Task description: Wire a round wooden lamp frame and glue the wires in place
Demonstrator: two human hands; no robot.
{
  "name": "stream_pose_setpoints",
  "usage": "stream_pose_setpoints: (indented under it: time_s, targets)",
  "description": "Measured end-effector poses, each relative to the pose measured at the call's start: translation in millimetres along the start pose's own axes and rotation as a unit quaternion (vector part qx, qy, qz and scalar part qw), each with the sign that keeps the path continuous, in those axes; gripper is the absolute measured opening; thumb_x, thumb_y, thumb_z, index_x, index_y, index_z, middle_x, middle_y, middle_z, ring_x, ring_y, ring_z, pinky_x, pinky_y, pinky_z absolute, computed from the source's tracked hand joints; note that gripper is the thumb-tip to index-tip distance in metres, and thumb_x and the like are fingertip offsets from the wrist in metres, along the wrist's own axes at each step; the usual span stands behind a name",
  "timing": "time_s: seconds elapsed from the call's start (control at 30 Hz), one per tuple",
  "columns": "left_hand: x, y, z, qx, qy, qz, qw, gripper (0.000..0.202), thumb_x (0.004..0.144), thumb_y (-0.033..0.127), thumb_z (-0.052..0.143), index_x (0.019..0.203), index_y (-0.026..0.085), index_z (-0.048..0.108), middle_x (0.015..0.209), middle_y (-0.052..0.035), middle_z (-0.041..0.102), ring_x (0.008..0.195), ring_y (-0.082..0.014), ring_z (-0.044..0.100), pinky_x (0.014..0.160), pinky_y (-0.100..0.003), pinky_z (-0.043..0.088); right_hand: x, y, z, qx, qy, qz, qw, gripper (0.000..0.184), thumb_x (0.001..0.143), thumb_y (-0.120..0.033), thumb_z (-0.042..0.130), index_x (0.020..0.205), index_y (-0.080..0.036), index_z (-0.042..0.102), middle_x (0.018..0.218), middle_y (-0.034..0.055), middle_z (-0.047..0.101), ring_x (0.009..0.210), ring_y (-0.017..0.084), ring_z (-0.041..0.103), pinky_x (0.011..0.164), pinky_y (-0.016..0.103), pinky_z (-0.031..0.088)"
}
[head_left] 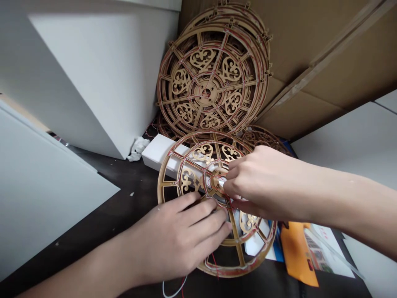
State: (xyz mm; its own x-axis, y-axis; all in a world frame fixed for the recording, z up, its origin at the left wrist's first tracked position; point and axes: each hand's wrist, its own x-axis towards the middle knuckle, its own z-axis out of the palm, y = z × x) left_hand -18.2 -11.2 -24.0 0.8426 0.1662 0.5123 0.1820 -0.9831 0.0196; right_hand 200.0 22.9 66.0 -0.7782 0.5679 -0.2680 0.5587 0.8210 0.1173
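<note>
1. A dark table [77, 194] lies underneath, with white boards [46, 198] around it.
2. At 7 o'clock, the open left hand [176, 236] lies on a wooden wheel [163, 186].
3. At 3 o'clock, the right hand [260, 182] pinches a small white piece [222, 182] at the wheel's hub.
4. At 12 o'clock, more wooden wheels [211, 78] lean against cardboard [310, 54].

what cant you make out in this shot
Head view only:
Hub of the laser-cut wooden wheel: mostly hidden by the right hand, so what it pinches is unclear.
Lower spokes: hidden by the left hand.
White wire: cut off by bottom edge.
Printed papers: text too small.
</note>
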Motion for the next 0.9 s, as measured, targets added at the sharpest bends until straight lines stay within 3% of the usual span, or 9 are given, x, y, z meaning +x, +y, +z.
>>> stream_pose_setpoints:
  time_s: [0.17,0.3,0.37,0.47,0.53,0.6,0.67,0.7,0.9]
  targets:
    - [3.2,-3.2,-1.8,0.001,0.006,0.016,1.000,0.028,0.101,0.012,0.046,0.120,0.013,0.067,0.123,-0.0044,0.070,0.115,-0.0220,0.061,0.098,-0.039,0.048,-5.7,-2.2,-1.5,0.026,-0.023,0.013,0.999,0.016,0.078,-0.017,0.069,0.066,-0.021,0.059,0.065,0.0009,0.063,0.065,0.019,0.061,0.052,0.031,0.030]
    - [4.0,-8.7,-13.5,-0.004,0.000,0.037,0.999,0.023,0.093,0.014,0.060,0.115,0.013,0.067,0.121,-0.0066,0.070,0.116,-0.0226,0.061,0.109,-0.042,0.041,-30.9,-2.8,-4.0,0.108,-0.013,0.054,0.993,0.008,0.090,-0.016,0.060,0.084,-0.019,0.066,0.083,0.0040,0.068,0.084,0.021,0.063,0.072,0.033,0.046]
    - [2.2,-10.1,-24.9,-0.021,-0.055,0.040,0.997,0.043,0.085,0.024,0.073,0.125,0.015,0.062,0.133,-0.0090,0.064,0.127,-0.0262,0.055,0.116,-0.047,0.034,-50.6,-7.1,-4.9,0.146,0.022,0.109,0.983,0.014,0.092,-0.015,0.055,0.095,-0.019,0.068,0.093,0.0058,0.070,0.091,0.021,0.063,0.081,0.035,0.048]
    - [0.6,-7.0,-47.1,-0.069,-0.116,0.010,0.991,0.082,0.073,0.055,0.081,0.140,0.017,0.051,0.146,-0.0117,0.054,0.136,-0.0331,0.045,0.117,-0.055,0.031,-77.5,-24.4,-5.1,0.152,0.083,0.259,0.950,0.023,0.093,-0.017,0.048,0.104,-0.019,0.069,0.103,0.0072,0.072,0.095,0.023,0.066,0.081,0.038,0.051]
    - [4.0,-1.1,-62.1,-0.101,-0.091,-0.009,0.991,0.087,0.075,0.066,0.074,0.141,0.015,0.051,0.144,-0.0148,0.055,0.133,-0.0356,0.047,0.113,-0.055,0.036,-86.6,-42.0,-5.1,0.177,0.127,0.342,0.914,0.023,0.093,-0.020,0.049,0.102,-0.020,0.070,0.103,0.0053,0.074,0.093,0.022,0.068,0.079,0.037,0.052]
    - [12.6,7.8,-73.6,-0.112,-0.038,-0.013,0.993,0.061,0.086,0.050,0.068,0.132,0.013,0.057,0.132,-0.0152,0.063,0.122,-0.0328,0.055,0.104,-0.049,0.046,-86.6,-60.8,-6.1,0.234,0.185,0.373,0.879,0.021,0.093,-0.021,0.051,0.098,-0.022,0.071,0.099,0.0026,0.075,0.090,0.019,0.069,0.079,0.035,0.052]
    - [25.1,19.4,-79.9,-0.091,0.024,-0.024,0.995,0.029,0.093,0.023,0.060,0.119,0.012,0.063,0.115,-0.0119,0.070,0.104,-0.0257,0.063,0.092,-0.041,0.052,-80.1,-77.7,-8.5,0.285,0.240,0.370,0.851,0.018,0.092,-0.020,0.054,0.097,-0.023,0.072,0.096,0.0015,0.075,0.086,0.017,0.069,0.077,0.032,0.052]
    - [31.7,26.0,-81.0,-0.077,0.054,-0.032,0.995,0.022,0.094,0.016,0.056,0.114,0.012,0.064,0.108,-0.0104,0.072,0.095,-0.0225,0.064,0.086,-0.037,0.053,-75.7,-84.9,-9.9,0.304,0.259,0.367,0.840,0.018,0.091,-0.020,0.055,0.096,-0.022,0.072,0.095,0.0015,0.075,0.084,0.017,0.068,0.076,0.031,0.052]
    - [54.4,59.2,-70.6,-0.118,0.138,-0.071,0.981,0.014,0.098,0.020,0.059,0.107,0.011,0.066,0.095,-0.0066,0.073,0.083,-0.0172,0.065,0.074,-0.031,0.055,-58.5,-111.4,-11.0,0.382,0.302,0.337,0.806,0.017,0.082,-0.009,0.058,0.088,-0.021,0.069,0.083,-0.0011,0.071,0.077,0.016,0.065,0.070,0.029,0.046]
